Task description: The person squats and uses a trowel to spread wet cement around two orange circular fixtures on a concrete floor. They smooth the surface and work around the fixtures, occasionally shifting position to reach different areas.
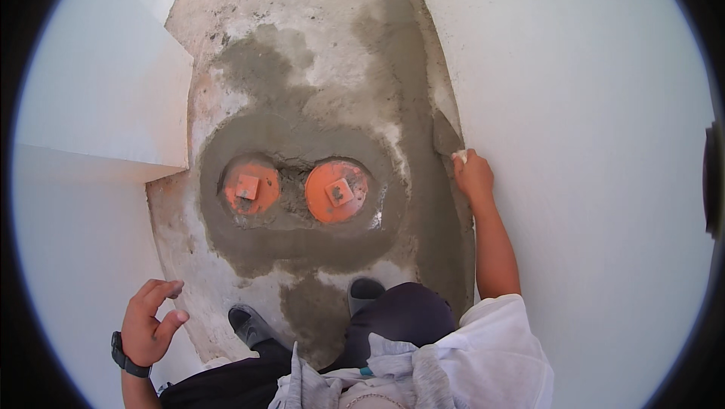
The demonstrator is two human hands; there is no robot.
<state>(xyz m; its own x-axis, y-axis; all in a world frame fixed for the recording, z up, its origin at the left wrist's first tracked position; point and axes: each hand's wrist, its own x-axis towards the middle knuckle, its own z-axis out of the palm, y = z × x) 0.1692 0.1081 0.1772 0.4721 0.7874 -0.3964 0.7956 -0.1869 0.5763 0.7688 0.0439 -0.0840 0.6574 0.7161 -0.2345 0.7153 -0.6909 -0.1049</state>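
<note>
My right hand (pixel 474 175) is closed round the pale handle of a trowel beside the right wall. The grey trowel blade (pixel 445 135) lies against the strip of wet cement (pixel 434 235) along the foot of that wall. Low on the left, my left hand (pixel 155 318) is held up with its fingers apart and nothing in it. Two round orange covers (pixel 321 201) with square knobs sit sunk in a smoothed oval of grey cement (pixel 302 241). Rough cement shows between the covers.
White walls (pixel 574 145) rise on both sides, and the left one has a jutting corner (pixel 181 107). My feet in dark slides (pixel 249 326) stand just short of the oval. Dry pale floor (pixel 340 39) and damp patches lie beyond.
</note>
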